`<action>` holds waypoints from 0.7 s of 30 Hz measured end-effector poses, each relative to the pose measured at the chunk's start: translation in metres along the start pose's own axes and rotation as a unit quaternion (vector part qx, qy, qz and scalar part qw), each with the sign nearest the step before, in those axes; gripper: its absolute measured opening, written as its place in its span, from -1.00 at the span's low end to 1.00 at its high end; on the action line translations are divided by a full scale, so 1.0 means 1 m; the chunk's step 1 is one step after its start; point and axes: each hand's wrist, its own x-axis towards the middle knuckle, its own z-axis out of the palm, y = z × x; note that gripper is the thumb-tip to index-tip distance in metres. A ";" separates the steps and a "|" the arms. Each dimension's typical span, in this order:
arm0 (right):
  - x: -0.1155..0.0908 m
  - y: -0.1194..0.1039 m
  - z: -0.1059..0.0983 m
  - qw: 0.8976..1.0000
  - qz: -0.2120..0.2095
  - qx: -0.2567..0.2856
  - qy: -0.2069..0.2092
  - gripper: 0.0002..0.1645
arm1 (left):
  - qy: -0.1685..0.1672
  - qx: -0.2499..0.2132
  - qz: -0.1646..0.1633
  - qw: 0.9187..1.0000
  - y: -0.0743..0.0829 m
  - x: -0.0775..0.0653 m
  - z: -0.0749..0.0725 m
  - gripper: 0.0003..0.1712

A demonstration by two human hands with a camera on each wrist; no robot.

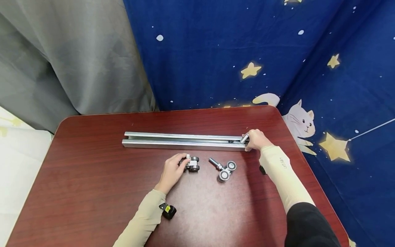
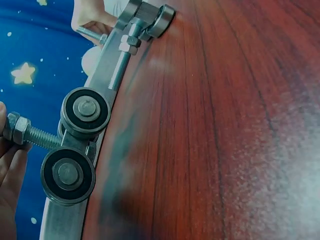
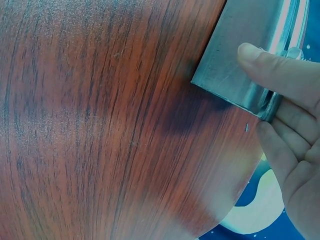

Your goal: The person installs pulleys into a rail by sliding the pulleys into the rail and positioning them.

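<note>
A long silver metal track (image 1: 185, 145) with an open slot lies across the table. My right hand (image 1: 257, 140) grips its right end, the thumb against the front wall in the right wrist view. Close to those fingers, a threaded bolt (image 1: 244, 138) slants up out of the slot; what it joins inside is mostly hidden. In front of the track, my left hand (image 1: 171, 173) pinches a roller trolley (image 2: 75, 145) by the nuts at its bolt end; its black-ringed wheels point right. Another roller trolley (image 1: 226, 171) lies between the hands, its bolt towards the upper left.
The dark red wooden table (image 1: 92, 192) has rounded far corners. Behind it hang a grey curtain (image 1: 77, 61) and a blue star-patterned curtain (image 1: 210, 51). A white surface (image 1: 21, 164) is at the left.
</note>
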 end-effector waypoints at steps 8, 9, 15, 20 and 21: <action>0.002 0.002 0.001 1.000 0.004 0.008 -0.009 -0.33 | -0.007 0.001 -0.018 1.000 -0.006 0.001 0.005 -0.89; 0.001 0.001 0.000 1.000 0.004 0.009 -0.010 -0.33 | -0.009 0.002 -0.021 1.000 -0.007 0.000 0.006 -0.89; 0.000 -0.001 -0.003 1.000 0.005 0.018 -0.005 -0.35 | -0.013 0.002 -0.027 1.000 -0.010 -0.001 0.008 -0.88; 0.000 -0.001 -0.002 1.000 0.019 0.020 -0.012 -0.32 | -0.027 -0.008 -0.049 0.998 -0.011 0.000 0.010 -0.86; 0.000 -0.001 -0.001 1.000 0.022 0.017 -0.015 -0.32 | -0.031 -0.015 -0.055 0.998 -0.012 0.000 0.010 -0.85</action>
